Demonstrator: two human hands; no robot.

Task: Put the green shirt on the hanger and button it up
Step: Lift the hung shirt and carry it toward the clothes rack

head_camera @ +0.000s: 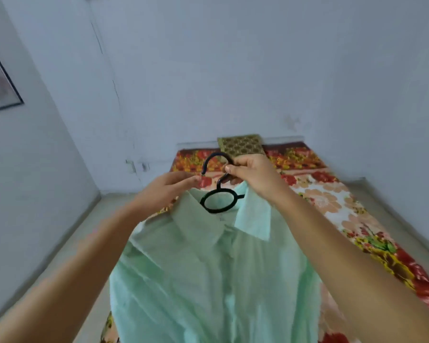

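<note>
green shirt point(208, 268): soft, thin, wrinkly cloth, hangs under the black hanger point(219, 184) | hanger: hard, 1 round hook, 1 ring | right hand point(253, 174): fingers point(233, 169) pinch the hanger's hook | left hand point(166, 189): just beside the hanger, fingers straight, together | flowery bed point(332, 201): below the hanger

Pale green shirt point(208, 268) hangs on black hanger point(218, 191).

the pale mint-green fabric shirt point(208, 280) in the lower middle of the frame is plain. above its collar, the thin black plastic hanger point(217, 203) is solid black. at right, the floral bedspread point(332, 201) mixes red, orange, yellow and green with peach blossoms on cream. the small olive cushion point(240, 144) at centre has a gold lattice pattern. the painted wall point(233, 70) is pale grey-white, and the black-framed picture point(0, 82) at upper left is greyish.
</note>
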